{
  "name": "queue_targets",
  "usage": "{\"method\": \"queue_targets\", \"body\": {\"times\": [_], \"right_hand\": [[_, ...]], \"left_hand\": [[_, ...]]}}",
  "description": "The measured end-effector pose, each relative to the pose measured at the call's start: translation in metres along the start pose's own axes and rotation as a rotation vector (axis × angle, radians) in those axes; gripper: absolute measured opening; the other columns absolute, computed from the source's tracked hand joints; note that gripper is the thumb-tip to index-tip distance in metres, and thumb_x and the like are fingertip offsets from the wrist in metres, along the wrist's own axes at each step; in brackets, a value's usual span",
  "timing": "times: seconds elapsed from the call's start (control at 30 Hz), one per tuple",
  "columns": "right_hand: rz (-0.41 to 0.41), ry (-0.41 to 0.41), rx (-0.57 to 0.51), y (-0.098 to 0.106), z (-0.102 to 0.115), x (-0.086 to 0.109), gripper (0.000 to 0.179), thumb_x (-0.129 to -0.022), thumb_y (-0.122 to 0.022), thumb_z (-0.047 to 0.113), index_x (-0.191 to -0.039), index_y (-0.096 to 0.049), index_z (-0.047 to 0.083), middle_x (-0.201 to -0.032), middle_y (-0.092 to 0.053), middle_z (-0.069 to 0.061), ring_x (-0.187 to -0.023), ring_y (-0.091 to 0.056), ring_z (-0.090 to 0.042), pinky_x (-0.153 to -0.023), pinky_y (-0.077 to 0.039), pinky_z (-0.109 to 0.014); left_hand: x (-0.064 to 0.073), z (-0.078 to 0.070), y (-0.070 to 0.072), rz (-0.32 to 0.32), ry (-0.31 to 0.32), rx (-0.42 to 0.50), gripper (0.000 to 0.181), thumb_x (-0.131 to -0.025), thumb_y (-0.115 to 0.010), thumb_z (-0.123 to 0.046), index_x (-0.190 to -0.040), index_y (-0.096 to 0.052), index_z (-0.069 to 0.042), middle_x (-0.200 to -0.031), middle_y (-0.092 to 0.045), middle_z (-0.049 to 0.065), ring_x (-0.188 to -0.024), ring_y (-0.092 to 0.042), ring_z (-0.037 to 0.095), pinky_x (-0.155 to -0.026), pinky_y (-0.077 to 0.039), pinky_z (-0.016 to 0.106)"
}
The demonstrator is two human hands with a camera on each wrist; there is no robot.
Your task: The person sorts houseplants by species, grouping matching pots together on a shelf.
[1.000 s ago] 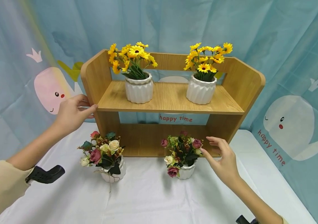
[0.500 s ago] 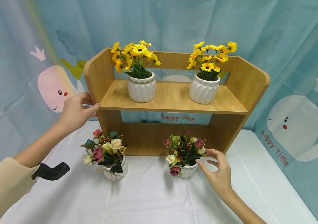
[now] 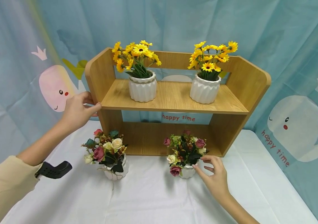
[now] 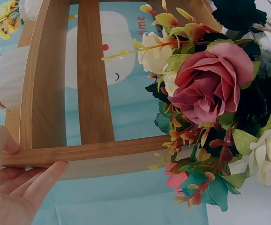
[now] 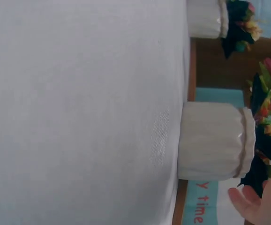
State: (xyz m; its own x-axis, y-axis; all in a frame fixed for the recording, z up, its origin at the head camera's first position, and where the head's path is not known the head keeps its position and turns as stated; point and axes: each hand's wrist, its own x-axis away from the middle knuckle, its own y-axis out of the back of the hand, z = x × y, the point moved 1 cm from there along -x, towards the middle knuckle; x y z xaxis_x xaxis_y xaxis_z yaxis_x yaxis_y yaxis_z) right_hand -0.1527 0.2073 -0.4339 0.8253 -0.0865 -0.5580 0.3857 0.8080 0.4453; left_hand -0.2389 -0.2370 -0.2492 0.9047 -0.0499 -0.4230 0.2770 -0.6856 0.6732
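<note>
My left hand (image 3: 77, 110) grips the left side panel of a two-tier wooden shelf (image 3: 173, 95), thumb on its front edge and fingers behind. The left wrist view shows the thumb and fingertips on either side of that panel (image 4: 93, 152). My right hand (image 3: 213, 179) is at the right side of a white pot (image 3: 187, 172) of artificial roses, thumb and fingers spread close to its rim. In the right wrist view this pot (image 5: 213, 140) stands upright on the cloth, fingertips right by the rim and leaves. Another white rose pot (image 3: 116, 171) stands on the left.
Two white pots of yellow daisies, one left (image 3: 143, 88) and one right (image 3: 205, 90), stand on the upper tier. The lower tier (image 3: 147, 137) lies behind the rose pots. A white cloth (image 3: 147, 199) covers the table, and a blue printed curtain (image 3: 293, 46) hangs behind.
My right hand has moved left and down, from beside the roses to the pot's rim. My left hand keeps its hold on the shelf. The view has shifted slightly.
</note>
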Motion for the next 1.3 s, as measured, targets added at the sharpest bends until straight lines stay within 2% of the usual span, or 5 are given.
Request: {"method": "queue_targets", "body": {"times": [0.27,0.47,0.63,1.03,1.3], "right_hand": [[0.213,-0.145,0.022,-0.002,0.004,0.005,0.033,-0.086,-0.089,0.016,-0.114,-0.072,0.011,-0.123,-0.065,-0.015,-0.112,-0.069,-0.041,-0.081,-0.065,-0.052],[0.294,-0.247,-0.034,-0.002,0.002,0.006,0.030,-0.090,-0.085,0.015,-0.117,-0.072,0.012,-0.129,-0.066,-0.018,-0.116,-0.068,-0.049,-0.083,-0.064,-0.052],[0.345,-0.287,-0.087,-0.006,0.000,0.003,0.028,-0.092,-0.083,0.011,-0.117,-0.071,0.008,-0.131,-0.068,-0.017,-0.126,-0.064,-0.047,-0.100,-0.059,-0.052],[0.310,-0.299,-0.101,-0.014,0.001,0.002,0.018,-0.091,-0.082,0.007,-0.103,-0.069,0.006,-0.114,-0.073,-0.009,-0.126,-0.064,-0.038,-0.109,-0.053,-0.050],[0.303,-0.325,-0.179,-0.015,0.001,0.002,0.015,-0.091,-0.080,0.003,-0.100,-0.068,0.004,-0.117,-0.071,-0.017,-0.119,-0.068,-0.051,-0.093,-0.063,-0.042]], "left_hand": [[0.001,-0.001,0.000,-0.003,0.003,0.000,0.035,-0.102,-0.063,-0.016,-0.121,-0.062,0.014,-0.113,-0.070,0.036,-0.103,-0.072,0.052,-0.061,-0.045,0.001],[0.001,0.000,0.000,-0.010,-0.002,-0.001,0.035,-0.102,-0.063,-0.016,-0.121,-0.063,0.014,-0.113,-0.070,0.036,-0.102,-0.073,0.052,-0.060,-0.045,0.001],[0.001,0.001,0.000,-0.017,-0.009,0.001,0.035,-0.102,-0.064,-0.015,-0.121,-0.063,0.015,-0.111,-0.071,0.037,-0.101,-0.073,0.052,-0.060,-0.045,0.001],[0.000,0.001,0.000,0.001,0.000,0.003,0.036,-0.102,-0.063,-0.016,-0.122,-0.063,0.014,-0.114,-0.070,0.037,-0.102,-0.073,0.053,-0.060,-0.046,0.002],[0.000,0.001,0.000,-0.004,-0.005,0.000,0.034,-0.102,-0.063,-0.015,-0.120,-0.063,0.014,-0.113,-0.071,0.037,-0.101,-0.073,0.053,-0.060,-0.046,0.003]]}}
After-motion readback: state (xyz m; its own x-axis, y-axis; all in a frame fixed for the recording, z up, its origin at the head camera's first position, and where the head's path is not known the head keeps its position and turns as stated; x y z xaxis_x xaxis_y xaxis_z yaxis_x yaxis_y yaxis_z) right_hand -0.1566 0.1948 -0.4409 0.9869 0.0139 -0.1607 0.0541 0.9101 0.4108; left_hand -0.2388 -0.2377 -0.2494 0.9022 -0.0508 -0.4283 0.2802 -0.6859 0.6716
